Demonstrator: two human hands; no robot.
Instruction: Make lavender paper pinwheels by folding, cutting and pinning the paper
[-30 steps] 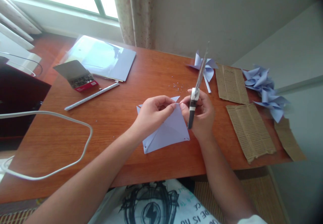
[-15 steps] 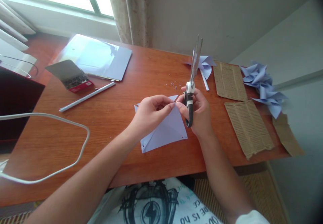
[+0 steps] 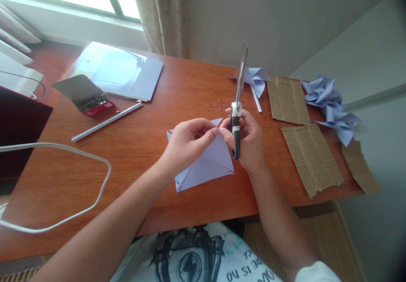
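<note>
A pale lilac sheet of paper [image 3: 207,163] lies in front of me, with slits running in from its corners and small dark dots or holes near the front ones. My left hand [image 3: 192,140] is closed, thumb and finger pinching the paper's far edge. Hooked in my right hand [image 3: 252,140] is a pair of scissors [image 3: 236,108] with black-and-white handles; the toothed-looking metal blades point up and away. The right thumb and fingertip also meet at the paper, touching or nearly touching the left fingertips. Fingers hide the pinched spot.
A paper pinwheel [image 3: 256,81] on a stick lies behind the scissors. Corrugated cardboard pieces [image 3: 312,159] and more pinwheels [image 3: 339,117] are at right. Leftward are an open small box [image 3: 95,102], a rolled paper stick [image 3: 108,121], a folder [image 3: 146,78] and a white cable [image 3: 106,180].
The view has shifted slightly. Both hands keep their pinch at the paper's far edge, and the scissors stay in the right hand, nearly unmoved.
</note>
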